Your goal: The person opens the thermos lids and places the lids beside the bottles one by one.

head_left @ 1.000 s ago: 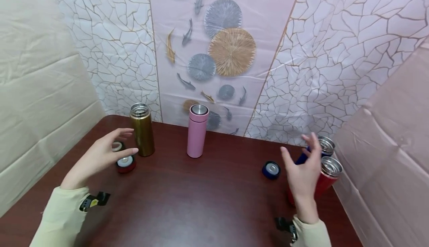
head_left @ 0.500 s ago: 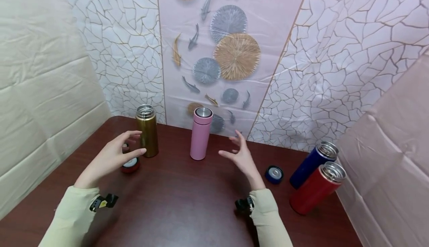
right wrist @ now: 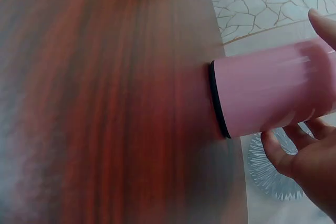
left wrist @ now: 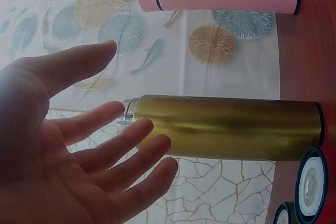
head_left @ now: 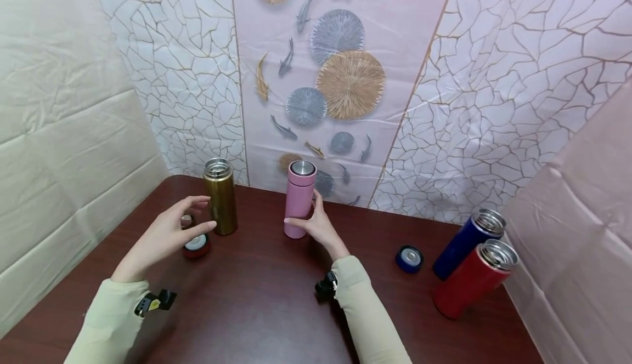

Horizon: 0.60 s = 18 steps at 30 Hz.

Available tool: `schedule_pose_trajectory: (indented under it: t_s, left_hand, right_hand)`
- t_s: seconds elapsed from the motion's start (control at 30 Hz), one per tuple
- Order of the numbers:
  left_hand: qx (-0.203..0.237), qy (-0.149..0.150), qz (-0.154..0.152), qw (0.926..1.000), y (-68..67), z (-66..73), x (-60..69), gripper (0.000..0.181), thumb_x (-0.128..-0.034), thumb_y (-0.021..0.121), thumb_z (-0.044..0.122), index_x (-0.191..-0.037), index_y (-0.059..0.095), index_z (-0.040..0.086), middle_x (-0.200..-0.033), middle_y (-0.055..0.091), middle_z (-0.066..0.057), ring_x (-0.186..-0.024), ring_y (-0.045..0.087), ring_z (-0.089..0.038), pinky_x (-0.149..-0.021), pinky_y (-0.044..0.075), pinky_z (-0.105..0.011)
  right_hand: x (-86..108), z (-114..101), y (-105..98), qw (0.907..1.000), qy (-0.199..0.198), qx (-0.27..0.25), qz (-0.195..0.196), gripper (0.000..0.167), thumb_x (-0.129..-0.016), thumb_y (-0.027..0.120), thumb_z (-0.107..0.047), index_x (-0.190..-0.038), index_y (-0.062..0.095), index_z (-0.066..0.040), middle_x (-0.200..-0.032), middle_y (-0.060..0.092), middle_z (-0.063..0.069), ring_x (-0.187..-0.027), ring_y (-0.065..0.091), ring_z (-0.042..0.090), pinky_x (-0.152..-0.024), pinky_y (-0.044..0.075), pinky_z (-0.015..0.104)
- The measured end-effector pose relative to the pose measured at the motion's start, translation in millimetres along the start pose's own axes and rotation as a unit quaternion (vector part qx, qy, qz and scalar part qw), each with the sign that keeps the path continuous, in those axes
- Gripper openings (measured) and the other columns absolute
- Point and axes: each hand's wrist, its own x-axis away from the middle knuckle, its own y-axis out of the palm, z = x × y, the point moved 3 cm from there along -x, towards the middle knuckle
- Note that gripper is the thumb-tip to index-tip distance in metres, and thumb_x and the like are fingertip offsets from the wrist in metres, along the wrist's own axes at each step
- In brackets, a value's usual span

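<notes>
A pink thermos bottle with its lid on stands upright at the back of the table. My right hand is curled round its lower half, thumb across the front and fingers at the far side; the right wrist view shows fingertips against the pink wall. On the left, my left hand hovers with loosely bent fingers and holds nothing. Just beyond its fingertips stands a gold thermos bottle without a lid. Beside it lies a red-rimmed lid, underside up, with another dark lid partly hidden behind the left hand.
At the right stand a blue thermos bottle and a red thermos bottle, both uncapped and close together. A blue lid lies to their left, underside up. Patterned cloth hangs behind the brown table.
My right hand has moved left from near the red and blue bottles to the pink bottle and now grips it. The left hand stays almost in place near the gold bottle.
</notes>
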Motion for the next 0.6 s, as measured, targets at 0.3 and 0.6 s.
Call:
schedule_pose_trajectory:
  t_s: [0.3,0.6]
  left_hand:
    - [0.005,-0.001,-0.013,0.9999,6.4,0.4,1.1,0.061,-0.0948,0.071,0.039,-0.141,0.051,0.005,-0.130,0.060,-0.015,-0.115,0.057,-0.031,-0.099,0.045,-0.055]
    - [0.004,-0.011,-0.034,0.9993,5.9,7.0,1.6,0.062,-0.0943,0.070,0.043,-0.141,0.051,0.008,-0.135,0.057,-0.013,-0.117,0.057,-0.032,-0.101,0.044,-0.055]
  right_hand:
    - [3.4,4,-6,0.9982,0.005,0.058,0.014,0.085,-0.079,0.086,-0.040,-0.148,0.041,-0.021,-0.140,0.055,0.008,-0.128,0.052,0.025,-0.107,0.040,0.049]
    - [26.8,2,-21,0.9979,-0.019,0.062,-0.011,0.080,-0.077,0.088,-0.033,-0.145,0.046,-0.021,-0.131,0.060,0.006,-0.116,0.061,0.024,-0.097,0.049,0.046]
